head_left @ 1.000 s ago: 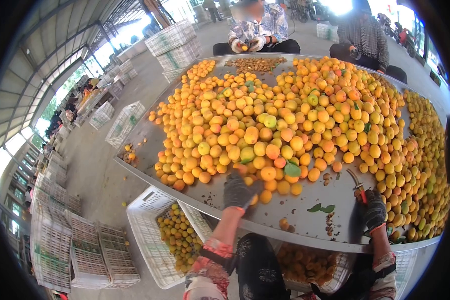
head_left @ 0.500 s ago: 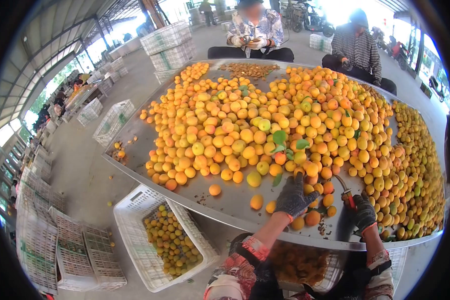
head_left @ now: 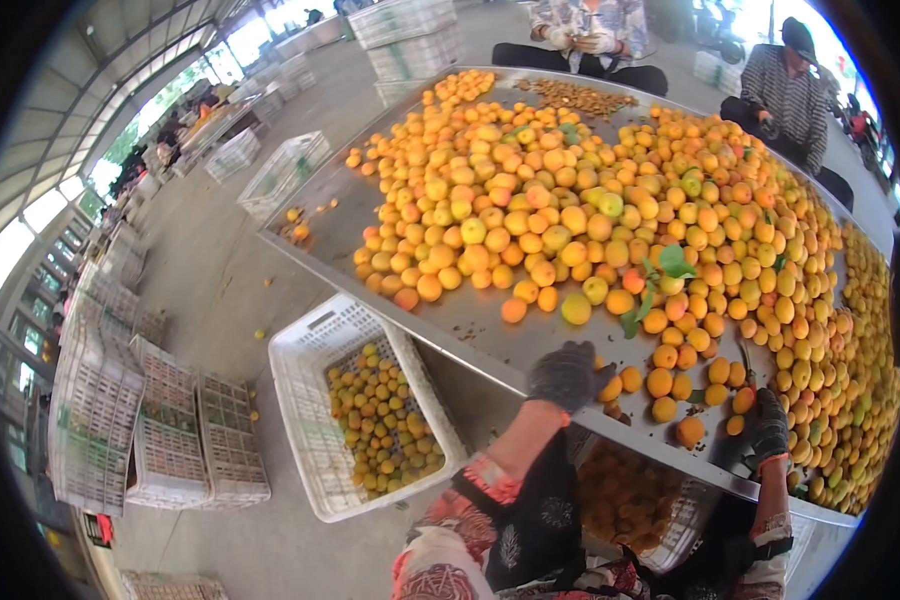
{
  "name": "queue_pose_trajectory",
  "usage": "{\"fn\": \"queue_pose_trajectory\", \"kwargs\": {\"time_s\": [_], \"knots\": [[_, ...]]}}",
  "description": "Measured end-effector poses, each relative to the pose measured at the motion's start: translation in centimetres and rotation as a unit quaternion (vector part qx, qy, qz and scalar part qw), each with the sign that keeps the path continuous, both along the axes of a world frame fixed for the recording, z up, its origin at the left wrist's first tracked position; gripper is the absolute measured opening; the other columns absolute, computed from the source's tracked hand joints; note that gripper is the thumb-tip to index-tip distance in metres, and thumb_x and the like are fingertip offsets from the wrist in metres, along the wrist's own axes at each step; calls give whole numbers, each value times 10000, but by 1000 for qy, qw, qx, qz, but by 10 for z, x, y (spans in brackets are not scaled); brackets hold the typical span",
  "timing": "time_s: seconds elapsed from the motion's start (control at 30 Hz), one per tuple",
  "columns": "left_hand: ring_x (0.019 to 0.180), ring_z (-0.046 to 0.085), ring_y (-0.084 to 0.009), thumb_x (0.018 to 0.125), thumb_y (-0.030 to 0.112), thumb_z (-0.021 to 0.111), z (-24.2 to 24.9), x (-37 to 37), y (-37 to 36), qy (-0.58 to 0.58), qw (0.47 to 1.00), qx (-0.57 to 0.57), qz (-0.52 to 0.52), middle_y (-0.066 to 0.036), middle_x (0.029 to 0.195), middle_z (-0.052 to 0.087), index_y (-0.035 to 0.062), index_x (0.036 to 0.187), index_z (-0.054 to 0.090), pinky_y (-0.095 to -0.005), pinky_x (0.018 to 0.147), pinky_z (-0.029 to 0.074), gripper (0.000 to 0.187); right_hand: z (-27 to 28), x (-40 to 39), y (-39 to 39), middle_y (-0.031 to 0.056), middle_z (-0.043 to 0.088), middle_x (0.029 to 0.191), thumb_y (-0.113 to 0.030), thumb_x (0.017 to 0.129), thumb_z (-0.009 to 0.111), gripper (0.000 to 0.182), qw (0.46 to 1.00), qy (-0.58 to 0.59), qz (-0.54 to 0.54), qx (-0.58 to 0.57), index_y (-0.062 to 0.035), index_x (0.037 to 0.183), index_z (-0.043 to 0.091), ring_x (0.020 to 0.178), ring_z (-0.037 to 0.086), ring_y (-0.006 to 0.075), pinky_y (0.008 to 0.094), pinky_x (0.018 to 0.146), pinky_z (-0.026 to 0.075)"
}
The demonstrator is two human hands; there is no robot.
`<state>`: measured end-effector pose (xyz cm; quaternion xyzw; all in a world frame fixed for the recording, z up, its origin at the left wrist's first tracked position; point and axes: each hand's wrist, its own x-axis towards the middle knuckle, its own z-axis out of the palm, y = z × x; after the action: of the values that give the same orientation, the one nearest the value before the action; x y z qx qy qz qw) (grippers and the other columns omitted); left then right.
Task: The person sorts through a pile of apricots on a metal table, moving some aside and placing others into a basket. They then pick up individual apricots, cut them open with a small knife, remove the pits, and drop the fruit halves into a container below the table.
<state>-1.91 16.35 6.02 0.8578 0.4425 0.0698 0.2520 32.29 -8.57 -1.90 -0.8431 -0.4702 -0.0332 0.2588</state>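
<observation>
Apricots (head_left: 670,382) are being gathered at the table's (head_left: 450,320) near edge. One is being cupped by the gloved left hand (head_left: 567,374); the right hand (head_left: 767,425) is closed on a cutter, blade hidden. Cutting likely follows.

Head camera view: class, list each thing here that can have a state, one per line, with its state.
Left hand: gloved, closed over fruit at the table edge.
Right hand: gloved, gripping a small tool; the tool is mostly hidden.
Table: heaped with apricots.
White crate: on the floor, partly filled with fruit.
Stacked crates: piled on the floor; contents unclear.
</observation>
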Motion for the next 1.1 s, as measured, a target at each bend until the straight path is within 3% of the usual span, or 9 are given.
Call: {"fn": "queue_pose_trajectory", "kwargs": {"time_s": [0.07,0.2,0.27,0.43,0.57,0.63,0.73,0.87,1.1], "knots": [[871,575,-342,788,473,504,-8,18,-8,-12,1000,-12,-18,-186,972,554,46,987,543,-424,759,455,473,-2,1,-2,176,615,873,-112,750,613,261,996,66,2,65,-4,987,586,833,600,317,357,751,472],[923,551,-343,800,410,516,-15,59,-27,-64,993,-57,-76,-189,1025,531,44,1045,502,-423,799,440,440,40,-34,7,161,610,837,-82,763,601,246,1000,-21,7,-20,-2,994,574,790,600,296,338,736,473],[965,530,-340,795,413,521,-23,72,-38,-102,985,-46,-130,-182,1025,533,44,1038,506,-422,817,430,442,53,-49,9,123,601,898,-29,768,586,235,995,95,-14,-22,4,1000,560,820,569,210,327,741,456],[1008,515,-321,797,413,524,-23,66,-40,-129,979,-47,-152,-166,1063,544,56,1085,514,-421,842,420,459,42,-44,-3,152,594,932,-30,747,600,281,981,192,-6,36,1,1022,556,843,580,261,328,752,461],[1059,504,-337,820,448,494,-4,32,-8,-111,993,4,-34,-208,1113,540,28,1183,488,-423,875,408,555,32,-38,-10,130,594,947,-35,743,616,336,988,155,-20,10,2,1067,538,852,580,229,322,755,466],[1076,495,-338,815,435,507,-55,17,23,-103,978,180,-26,-214,1152,521,18,1208,466,-425,885,404,575,29,-37,-13,110,598,937,-29,743,614,368,990,136,-17,19,3,1098,524,838,579,204,311,746,466],[1085,486,-351,806,424,523,-9,7,27,-113,980,102,131,-241,1209,471,8,1221,447,-427,894,399,593,30,-40,-15,106,601,926,-30,740,612,358,999,32,7,9,5,1086,528,821,579,196,311,734,469],[1075,485,-369,793,386,558,-16,13,32,-90,984,115,98,-259,1213,451,23,1222,445,-437,891,399,573,55,-51,1,147,596,902,-133,727,658,316,985,156,-65,-12,-21,1009,569,824,588,250,341,722,475],[875,570,-315,793,276,592,2,40,-14,-197,973,116,-31,-146,943,595,35,964,606,-398,757,449,295,75,-60,-7,120,616,751,-177,739,620,209,971,196,-138,12,-54,908,609,704,595,216,337,644,471]]}}
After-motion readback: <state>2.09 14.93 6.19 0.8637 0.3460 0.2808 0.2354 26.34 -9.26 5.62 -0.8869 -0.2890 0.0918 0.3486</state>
